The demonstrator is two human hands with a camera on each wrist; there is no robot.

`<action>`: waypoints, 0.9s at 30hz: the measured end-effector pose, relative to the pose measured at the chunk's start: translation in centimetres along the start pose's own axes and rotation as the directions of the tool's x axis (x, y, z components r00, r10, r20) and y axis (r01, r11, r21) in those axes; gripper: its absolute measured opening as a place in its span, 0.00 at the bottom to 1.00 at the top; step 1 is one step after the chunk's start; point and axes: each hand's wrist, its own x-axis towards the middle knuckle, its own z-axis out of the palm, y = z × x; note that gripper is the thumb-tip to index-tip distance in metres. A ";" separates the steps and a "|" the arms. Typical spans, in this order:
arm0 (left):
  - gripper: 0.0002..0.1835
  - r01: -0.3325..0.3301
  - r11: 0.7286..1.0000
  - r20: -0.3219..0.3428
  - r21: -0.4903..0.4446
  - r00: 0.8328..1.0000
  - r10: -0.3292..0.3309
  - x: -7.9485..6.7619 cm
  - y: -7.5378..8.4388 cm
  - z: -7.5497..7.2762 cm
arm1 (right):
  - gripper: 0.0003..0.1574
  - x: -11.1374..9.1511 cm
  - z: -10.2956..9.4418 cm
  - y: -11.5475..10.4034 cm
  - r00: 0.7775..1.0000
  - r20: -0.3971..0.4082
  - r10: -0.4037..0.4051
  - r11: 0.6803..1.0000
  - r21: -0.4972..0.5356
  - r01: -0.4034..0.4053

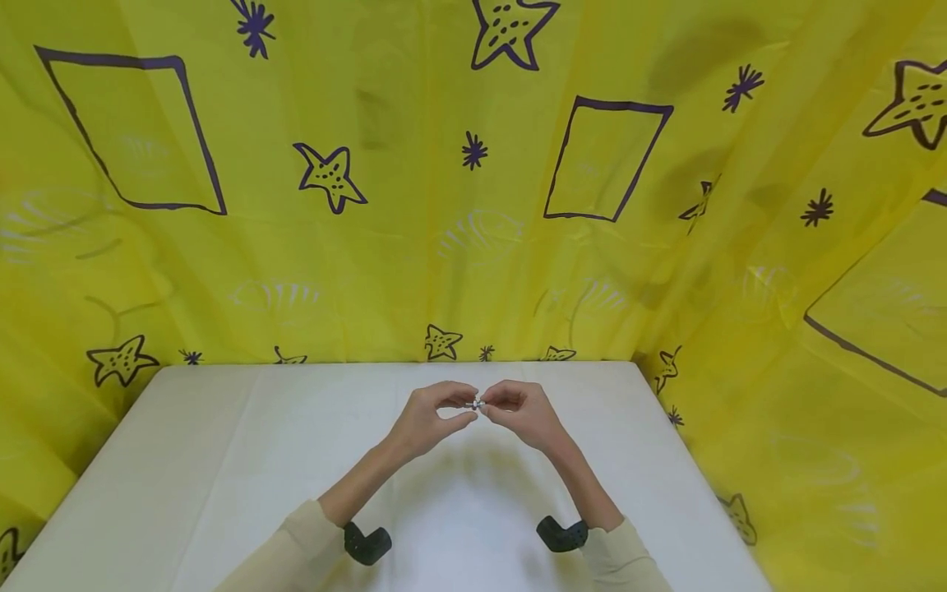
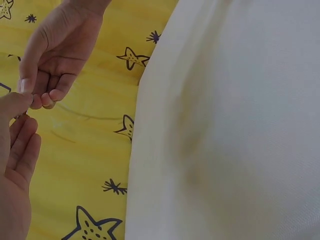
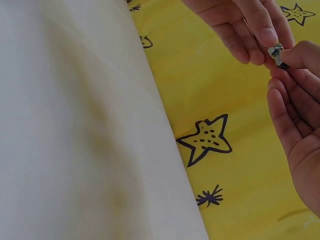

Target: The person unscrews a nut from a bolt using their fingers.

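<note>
Above the white table, a small silvery metal fitting with faceted sides sits between the fingertips of both hands. Its exact kind is too small and covered to tell. My left hand pinches it from the left with thumb and fingers. From the other side my right hand grips it with thumb and index finger. In the right wrist view, the metal fitting shows beside the right thumb, with the left thumb close against it. In the left wrist view, fingers of the left hand and right hand mostly hide it.
A white-covered table lies below the hands. Yellow curtain with dark starfish drawings hangs behind it and along both sides. Black wrist devices sit below each sleeve cuff.
</note>
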 end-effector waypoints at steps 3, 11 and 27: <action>0.13 -0.028 1.000 0.001 0.012 1.000 0.028 0.0 0.1 0.0 | 0.06 0.1 0.0 -0.3 1.000 0.000 0.015 1.000 -0.004 -0.015; 0.10 0.038 0.999 0.009 0.039 0.999 -0.038 -0.1 0.5 -0.1 | 0.06 0.1 0.0 0.2 1.000 0.010 0.026 1.000 -0.014 -0.026; 0.07 0.062 0.997 0.020 0.045 0.998 -0.063 -0.4 0.6 -0.5 | 0.06 -0.3 0.4 -1.9 1.000 0.023 -0.014 0.999 -0.036 0.014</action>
